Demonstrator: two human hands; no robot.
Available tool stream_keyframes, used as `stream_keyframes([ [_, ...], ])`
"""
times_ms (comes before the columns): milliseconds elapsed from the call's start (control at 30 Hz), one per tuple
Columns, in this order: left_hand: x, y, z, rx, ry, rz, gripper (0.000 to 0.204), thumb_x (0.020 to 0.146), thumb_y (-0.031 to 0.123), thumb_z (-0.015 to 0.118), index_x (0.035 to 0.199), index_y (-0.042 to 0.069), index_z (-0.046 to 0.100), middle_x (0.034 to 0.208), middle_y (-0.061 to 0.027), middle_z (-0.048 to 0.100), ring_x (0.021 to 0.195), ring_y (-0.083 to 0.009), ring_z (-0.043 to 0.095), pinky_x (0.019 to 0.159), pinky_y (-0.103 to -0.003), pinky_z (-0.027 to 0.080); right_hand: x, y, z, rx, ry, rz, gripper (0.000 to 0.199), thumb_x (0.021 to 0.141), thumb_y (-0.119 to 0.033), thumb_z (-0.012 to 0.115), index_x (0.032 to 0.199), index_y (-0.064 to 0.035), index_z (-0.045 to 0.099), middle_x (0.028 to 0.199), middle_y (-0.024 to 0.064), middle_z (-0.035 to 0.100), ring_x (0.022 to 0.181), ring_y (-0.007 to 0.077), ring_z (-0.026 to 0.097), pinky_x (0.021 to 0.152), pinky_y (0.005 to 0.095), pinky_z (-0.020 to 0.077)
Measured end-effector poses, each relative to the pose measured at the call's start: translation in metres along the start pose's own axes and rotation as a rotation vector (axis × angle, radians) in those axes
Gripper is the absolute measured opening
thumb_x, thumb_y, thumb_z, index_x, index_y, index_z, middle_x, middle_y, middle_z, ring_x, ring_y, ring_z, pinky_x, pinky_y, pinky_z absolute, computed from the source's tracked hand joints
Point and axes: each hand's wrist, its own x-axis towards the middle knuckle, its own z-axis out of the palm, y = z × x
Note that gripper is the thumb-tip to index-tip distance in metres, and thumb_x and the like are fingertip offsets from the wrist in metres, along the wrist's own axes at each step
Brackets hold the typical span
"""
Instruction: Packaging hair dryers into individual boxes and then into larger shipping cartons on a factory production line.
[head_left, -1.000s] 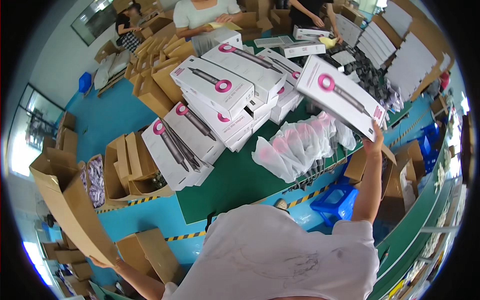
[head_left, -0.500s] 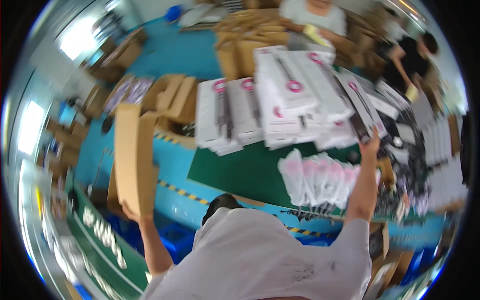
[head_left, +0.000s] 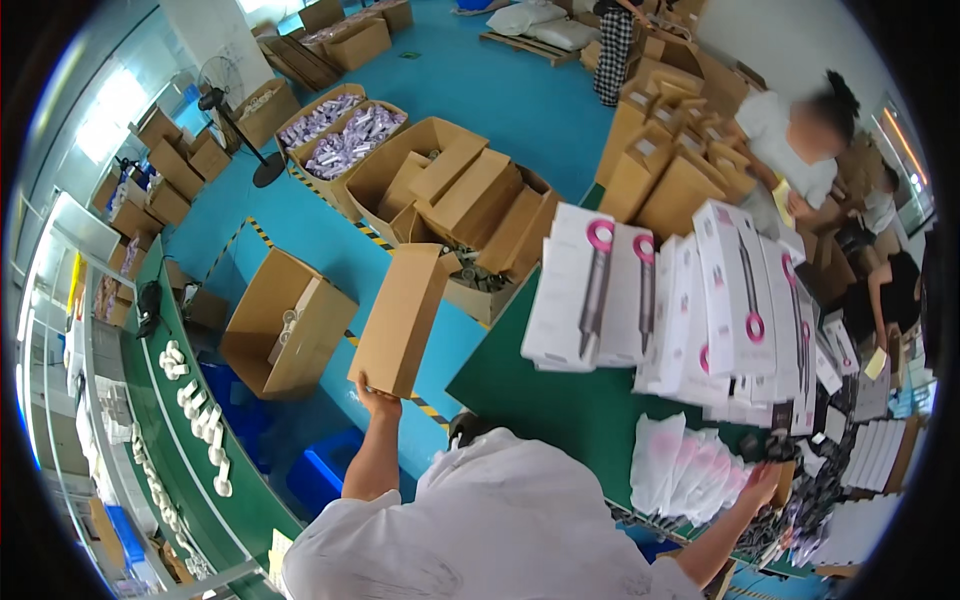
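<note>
My left hand (head_left: 378,397) grips the lower end of a long brown cardboard box (head_left: 405,320), held up and tilted over the floor left of the green table (head_left: 500,365). My right hand (head_left: 763,484) reaches over the table's right part, beside white plastic-bagged items (head_left: 685,470) with pinkish contents. Small black parts (head_left: 775,443) are right at its fingertips; whether the fingers hold one is too unclear to see. Ahead of it, white printed boxes (head_left: 735,300) with a grey-and-pink tool pictured on them are piled, and two (head_left: 590,290) stand to their left.
An open carton (head_left: 300,330) and blue bins (head_left: 325,468) are at my left, near a green bench (head_left: 200,470) with white parts. Large cartons (head_left: 480,200) lie past the table. Tall brown boxes (head_left: 660,165) and a person (head_left: 800,150) are at the far right.
The view has swung left. My right hand has left a white printed box and come down nearer, beside the bagged items. My left hand still holds the brown box.
</note>
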Motion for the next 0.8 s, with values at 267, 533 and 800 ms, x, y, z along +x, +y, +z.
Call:
stream_keyframes([
  [267, 0.19, 0.054, 0.215, -0.035, -0.375, 0.147, 0.066, 0.111, 0.051, 0.057, 0.162, 0.011, 0.048, 0.16, -0.0094, 0.059, 0.145, -0.0312, 0.061, 0.118, -0.049, 0.052, -0.278, 0.079, -0.105, -0.271, 0.089, 0.477, 0.021, 0.101, -0.029, 0.077, 0.11, -0.0107, 0.073, 0.106, -0.0007, 0.074, 0.094, 0.0161, 0.071, 0.078, 0.0284, 0.0624],
  [533, 0.404, 0.187, 0.506, 0.49, 0.07, -0.044, 0.113, 0.092, 0.075, 0.076, 0.179, 0.025, 0.023, 0.18, -0.0215, 0.029, 0.161, -0.0444, 0.037, 0.124, -0.078, 0.03, -0.355, 0.058, 0.002, -0.583, 0.172, 0.49, 0.045, 0.091, -0.038, 0.087, 0.125, -0.0108, 0.075, 0.122, 0.0072, 0.077, 0.108, 0.0261, 0.072, 0.093, 0.0389, 0.0589],
  [800, 0.273, -0.085, 0.413, 0.782, -0.842, 0.022, 0.05, 0.11, 0.049, 0.064, 0.128, 0.003, 0.074, 0.121, -0.0153, 0.08, 0.116, -0.0306, 0.076, 0.1, -0.047, 0.061, -0.419, 0.087, 0.29, -0.901, -0.528, 0.118, 0.038, 0.102, -0.018, 0.082, 0.13, 0.0055, 0.073, 0.118, 0.0155, 0.081, 0.103, 0.021, 0.078, 0.094, 0.0348, 0.0644],
])
